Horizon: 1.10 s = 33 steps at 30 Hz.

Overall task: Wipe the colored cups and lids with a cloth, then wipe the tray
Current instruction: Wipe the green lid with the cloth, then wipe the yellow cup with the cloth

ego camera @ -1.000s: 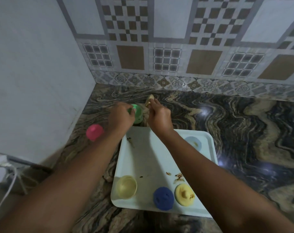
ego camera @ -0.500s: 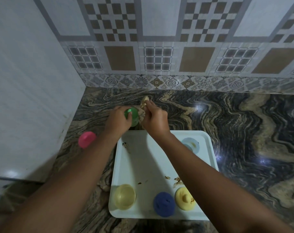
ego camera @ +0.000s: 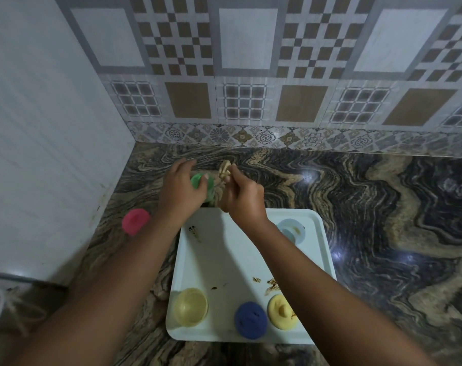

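Gripping a green cup (ego camera: 203, 187) in the left hand (ego camera: 179, 191), with fingers and thumb curled round it, just past the far edge of the white tray (ego camera: 224, 249). Pinching a bunched beige cloth (ego camera: 224, 171) in the right hand (ego camera: 244, 196) – fingers closed tight on it – and holding it against the cup, right beside the left fingertips. Working well clear of a pink piece (ego camera: 135, 221), off to the left of the left fingers on the marble counter (ego camera: 369, 220). Reaching past a pale blue cup (ego camera: 290, 229) behind the right fingers and, nearer the body, a yellow cup (ego camera: 190, 307), a blue lid (ego camera: 250, 320), a yellow lid (ego camera: 281, 315) and brown crumbs (ego camera: 272, 283), all on the tray.
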### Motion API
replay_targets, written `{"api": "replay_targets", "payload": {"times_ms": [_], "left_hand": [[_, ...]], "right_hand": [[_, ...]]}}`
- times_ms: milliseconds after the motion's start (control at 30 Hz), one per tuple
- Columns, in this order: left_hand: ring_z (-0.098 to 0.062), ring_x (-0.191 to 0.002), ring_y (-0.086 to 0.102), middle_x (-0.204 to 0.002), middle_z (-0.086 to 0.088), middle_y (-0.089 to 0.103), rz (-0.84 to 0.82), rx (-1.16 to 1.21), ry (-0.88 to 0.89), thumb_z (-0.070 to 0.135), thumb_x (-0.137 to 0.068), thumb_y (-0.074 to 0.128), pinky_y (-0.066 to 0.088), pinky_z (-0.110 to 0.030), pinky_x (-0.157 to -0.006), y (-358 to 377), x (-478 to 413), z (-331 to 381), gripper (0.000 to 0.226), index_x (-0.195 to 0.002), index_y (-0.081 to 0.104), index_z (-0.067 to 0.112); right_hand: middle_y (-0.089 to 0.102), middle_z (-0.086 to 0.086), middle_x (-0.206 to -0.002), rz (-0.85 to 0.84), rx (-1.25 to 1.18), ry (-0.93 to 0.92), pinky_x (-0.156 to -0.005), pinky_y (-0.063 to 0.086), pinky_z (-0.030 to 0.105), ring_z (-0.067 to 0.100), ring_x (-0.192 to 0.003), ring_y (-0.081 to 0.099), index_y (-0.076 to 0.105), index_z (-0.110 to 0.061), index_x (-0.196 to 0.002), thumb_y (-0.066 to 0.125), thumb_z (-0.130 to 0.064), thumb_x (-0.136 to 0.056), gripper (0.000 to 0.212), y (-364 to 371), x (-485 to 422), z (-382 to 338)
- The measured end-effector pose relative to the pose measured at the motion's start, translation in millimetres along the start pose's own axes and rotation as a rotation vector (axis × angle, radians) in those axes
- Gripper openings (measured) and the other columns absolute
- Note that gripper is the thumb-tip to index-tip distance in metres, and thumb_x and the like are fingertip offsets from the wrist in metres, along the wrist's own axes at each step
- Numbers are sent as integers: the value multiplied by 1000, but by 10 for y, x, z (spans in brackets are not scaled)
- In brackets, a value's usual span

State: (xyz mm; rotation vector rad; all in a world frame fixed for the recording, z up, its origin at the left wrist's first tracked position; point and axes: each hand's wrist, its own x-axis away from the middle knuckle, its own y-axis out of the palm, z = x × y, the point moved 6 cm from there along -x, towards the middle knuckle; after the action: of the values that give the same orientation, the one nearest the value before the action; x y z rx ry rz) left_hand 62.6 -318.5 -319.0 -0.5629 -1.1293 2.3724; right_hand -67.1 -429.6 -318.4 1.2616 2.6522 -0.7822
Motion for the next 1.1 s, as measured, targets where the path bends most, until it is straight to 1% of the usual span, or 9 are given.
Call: {"api": "replay_targets", "payload": {"times_ms": [133,267,433,533,667,867,933,1033,1100], "left_hand": [[-17,-123,55,-133,-1,59,82,147,-14,37,-93,62,48,-37,-101,-403,411,188,39,-128,61,21],[7,-95,60,-108,13,67,-4,210,-51,35,-92,64,53,-24,-87,-587,1046,207,26,-116,68,25],[-10,-112,58,-116,9,69,-317,13,88,60,-80,65,45,-30,-96,-498,1786,34,47,-111,73,26],[-15,-117,52,-121,9,65,-382,-101,120,72,-70,57,44,-33,-97,-488,2121,-105,61,-110,73,29],[-22,-132,43,-141,1,52,-423,-138,84,54,-76,76,39,-41,-109,-385,2420,-241,50,-118,70,28],[-34,-126,47,-135,-13,60,-352,-122,138,17,-83,77,31,-34,-108,-208,2630,-347,22,-105,77,14],[-36,-119,52,-128,-15,65,-291,-129,164,11,-81,79,32,-31,-102,-177,2639,-368,17,-97,79,11],[-31,-116,52,-124,-13,68,-235,-153,210,11,-80,78,35,-27,-102,-144,2633,-369,11,-91,80,10],[-29,-115,52,-122,-10,69,-223,-163,230,10,-81,77,45,-32,-99,-145,2628,-359,8,-88,81,12]], "right_hand": [[76,12,-83,-43,-6,17,-69,50,30,22,-74,70,66,-3,-129,54,-12,-103,30,-169,270,-187],[76,8,-79,-103,-34,35,-62,44,14,5,-70,63,65,-10,-134,55,-16,-103,33,-270,694,-255],[67,-3,-73,-229,-47,38,-60,41,17,1,-62,56,66,-14,-133,55,-19,-104,32,-281,1314,-190],[73,3,-80,-276,-54,62,-63,43,14,8,-72,63,65,-15,-135,56,-19,-103,33,-291,1602,-153],[78,6,-93,-312,30,54,-62,39,3,3,-75,64,65,-13,-136,58,-21,-102,35,-305,1856,-98],[78,7,-107,-379,48,27,-70,37,-2,8,-89,69,64,-13,-136,57,-19,-103,35,-244,2111,-75],[78,6,-106,-380,35,23,-70,44,5,12,-89,71,64,-13,-136,56,-18,-103,34,-236,2151,-97],[78,9,-105,-370,53,39,-77,55,28,18,-91,72,63,-8,-135,57,-17,-103,34,-231,2175,-105],[78,9,-106,-372,55,69,-80,56,34,16,-92,71,64,-7,-134,57,-19,-103,34,-229,2168,-81]]}}
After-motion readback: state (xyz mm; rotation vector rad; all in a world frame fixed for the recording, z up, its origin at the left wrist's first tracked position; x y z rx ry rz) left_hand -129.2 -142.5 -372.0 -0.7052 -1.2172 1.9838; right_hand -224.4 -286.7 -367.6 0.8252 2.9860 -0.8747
